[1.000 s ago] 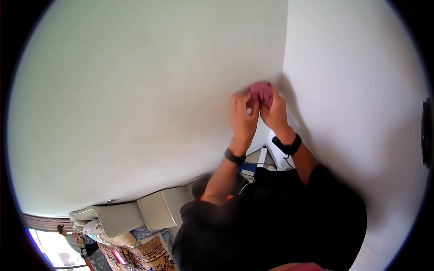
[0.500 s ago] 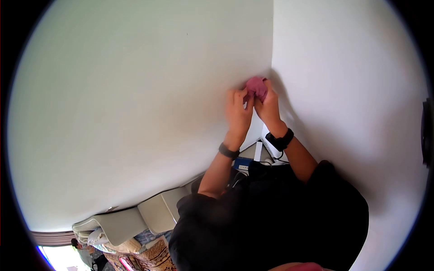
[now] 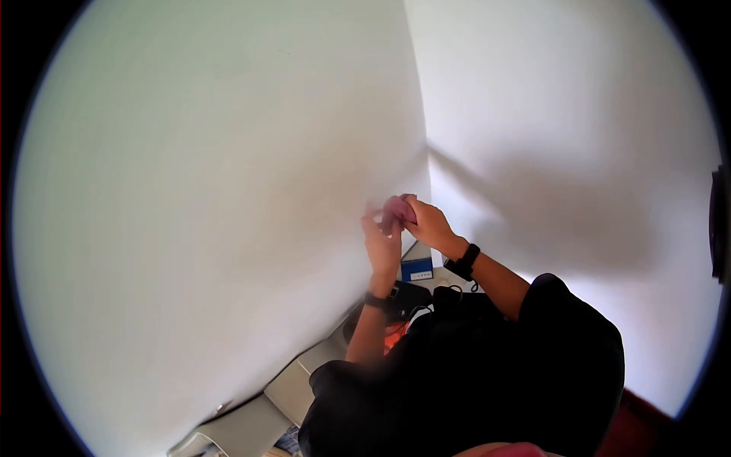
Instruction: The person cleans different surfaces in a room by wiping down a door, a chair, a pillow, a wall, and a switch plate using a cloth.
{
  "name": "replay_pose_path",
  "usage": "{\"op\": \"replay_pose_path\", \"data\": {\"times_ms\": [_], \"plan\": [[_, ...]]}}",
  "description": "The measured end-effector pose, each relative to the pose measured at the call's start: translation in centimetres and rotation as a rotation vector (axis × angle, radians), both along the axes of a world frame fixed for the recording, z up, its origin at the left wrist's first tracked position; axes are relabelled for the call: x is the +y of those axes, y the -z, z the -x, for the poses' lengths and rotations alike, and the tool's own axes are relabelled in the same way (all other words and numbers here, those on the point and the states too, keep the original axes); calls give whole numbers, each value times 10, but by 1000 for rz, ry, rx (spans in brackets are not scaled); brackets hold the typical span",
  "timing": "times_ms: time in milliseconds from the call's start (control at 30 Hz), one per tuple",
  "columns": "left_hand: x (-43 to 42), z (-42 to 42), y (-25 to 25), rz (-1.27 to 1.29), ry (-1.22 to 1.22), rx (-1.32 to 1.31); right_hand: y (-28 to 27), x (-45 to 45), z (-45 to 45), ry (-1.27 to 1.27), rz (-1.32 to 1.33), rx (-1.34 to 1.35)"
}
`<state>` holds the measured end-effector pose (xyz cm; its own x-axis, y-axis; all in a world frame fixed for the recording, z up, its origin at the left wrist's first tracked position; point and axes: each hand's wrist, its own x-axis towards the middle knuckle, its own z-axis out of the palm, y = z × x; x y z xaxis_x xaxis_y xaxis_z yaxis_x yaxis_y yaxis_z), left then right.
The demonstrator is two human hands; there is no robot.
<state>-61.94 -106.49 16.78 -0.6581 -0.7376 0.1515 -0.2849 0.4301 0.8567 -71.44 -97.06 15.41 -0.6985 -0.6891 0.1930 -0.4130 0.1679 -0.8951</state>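
Observation:
A crumpled pink cloth (image 3: 400,209) is bunched between my two hands, close to the corner where two pale walls meet. My right hand (image 3: 432,228) grips it from the right side, fingers wrapped around it. On the other side, my left hand (image 3: 382,245) has its thumb and curled fingers at the cloth's lower left edge, pinching a fold; its fingertips are slightly blurred. Each wrist wears a dark band, and the one on the right (image 3: 464,263) looks bulkier.
White walls (image 3: 228,167) rise left and right of my hands. Below them are a blue box (image 3: 416,270), dark cables and a black object (image 3: 407,300). Pale chairs (image 3: 251,426) line the left wall. A dark object (image 3: 719,225) hangs at the right edge.
Both hands, still with the pink cloth, have come lower and a little left in view. The camera has turned, so more of the right wall and the blue box shows.

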Motion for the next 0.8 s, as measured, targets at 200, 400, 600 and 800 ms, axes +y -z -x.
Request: {"op": "replay_pose_path", "data": {"times_ms": [200, 400, 600, 800], "plan": [[22, 71, -21, 63, 391, 239, -49, 50, 48, 203, -123, -1], [67, 161, -55, -191, 745, 346, -113, 126, 114, 468, -194, 234], [-4, 146, -149, -35, 943, 608, -207, 60, 42, 747, -162, 474], [22, 163, -202, 57, 1109, 809, -235, 66, 6, 1134, -67, 586]]}}
